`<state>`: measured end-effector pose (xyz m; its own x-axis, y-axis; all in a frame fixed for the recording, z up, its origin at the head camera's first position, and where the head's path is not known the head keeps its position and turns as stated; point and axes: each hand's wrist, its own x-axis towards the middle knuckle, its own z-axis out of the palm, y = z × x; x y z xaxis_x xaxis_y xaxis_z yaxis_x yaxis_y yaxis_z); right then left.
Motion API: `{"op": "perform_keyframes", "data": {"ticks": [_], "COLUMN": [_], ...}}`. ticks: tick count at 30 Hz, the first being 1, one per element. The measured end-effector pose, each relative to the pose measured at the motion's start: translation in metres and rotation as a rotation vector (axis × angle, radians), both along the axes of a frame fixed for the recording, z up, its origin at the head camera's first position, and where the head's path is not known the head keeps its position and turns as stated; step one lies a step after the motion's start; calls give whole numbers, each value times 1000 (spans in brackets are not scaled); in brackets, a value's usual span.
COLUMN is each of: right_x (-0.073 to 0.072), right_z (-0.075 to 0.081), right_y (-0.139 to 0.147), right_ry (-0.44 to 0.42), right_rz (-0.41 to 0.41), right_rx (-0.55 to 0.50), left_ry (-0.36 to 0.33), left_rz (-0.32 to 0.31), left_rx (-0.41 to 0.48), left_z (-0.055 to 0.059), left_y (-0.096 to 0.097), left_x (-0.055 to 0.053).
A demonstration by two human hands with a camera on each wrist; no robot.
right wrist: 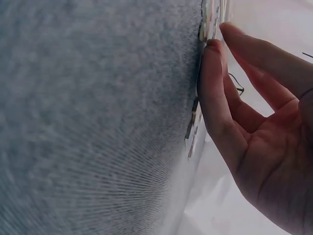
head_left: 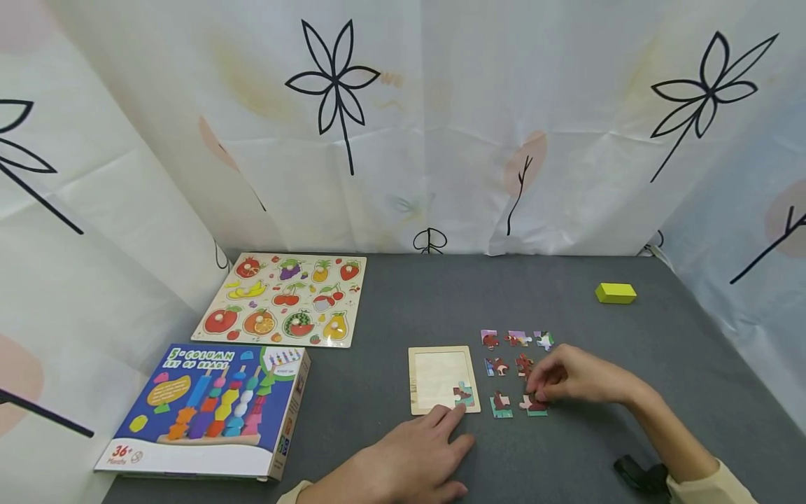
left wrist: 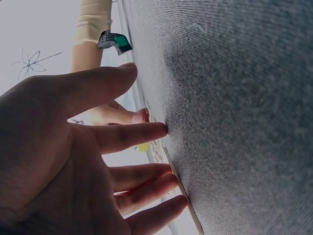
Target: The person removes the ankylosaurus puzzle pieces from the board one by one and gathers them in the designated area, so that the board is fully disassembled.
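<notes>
A shallow wooden puzzle tray (head_left: 423, 378) lies on the grey table, with a teal and brown jigsaw piece (head_left: 464, 395) in its lower right corner. My left hand (head_left: 415, 451) rests at the tray's front edge, fingers extended and fingertips touching the rim. My right hand (head_left: 582, 378) is at the loose pieces on the right, where its thumb and fingertips pinch a brown and teal jigsaw piece (head_left: 535, 406), partly hidden by the fingers. Beside it lie a similar teal-edged piece (head_left: 502, 404) and a reddish-brown piece (head_left: 524, 365).
Several more jigsaw pieces (head_left: 518, 339) lie in rows right of the tray. A fruit peg board (head_left: 258, 332) and a bead set box (head_left: 214, 413) occupy the left. A yellow block (head_left: 616, 293) sits at the back right. Patterned white cloth (head_left: 441, 140) walls the table.
</notes>
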<state>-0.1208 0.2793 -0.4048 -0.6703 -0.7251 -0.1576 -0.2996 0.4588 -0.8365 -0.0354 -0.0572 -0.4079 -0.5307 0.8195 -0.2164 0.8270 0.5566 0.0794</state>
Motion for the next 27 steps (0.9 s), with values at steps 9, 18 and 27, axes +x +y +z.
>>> {"op": "perform_keyframes", "data": {"ticks": [9, 18, 27], "right_x": [-1, -4, -6], "right_z": [5, 7, 4], "right_y": [-5, -25, -53], "right_ry": [-24, -22, -13], "right_rz": [-31, -13, -29], "right_rx": [-13, -62, -97], "left_ry": [12, -7, 40], "left_rz": [0, 2, -6], "left_rx": [2, 3, 9], "left_z": [-1, -2, -2], "left_y": [0, 0, -1], "left_x": [1, -1, 1]}}
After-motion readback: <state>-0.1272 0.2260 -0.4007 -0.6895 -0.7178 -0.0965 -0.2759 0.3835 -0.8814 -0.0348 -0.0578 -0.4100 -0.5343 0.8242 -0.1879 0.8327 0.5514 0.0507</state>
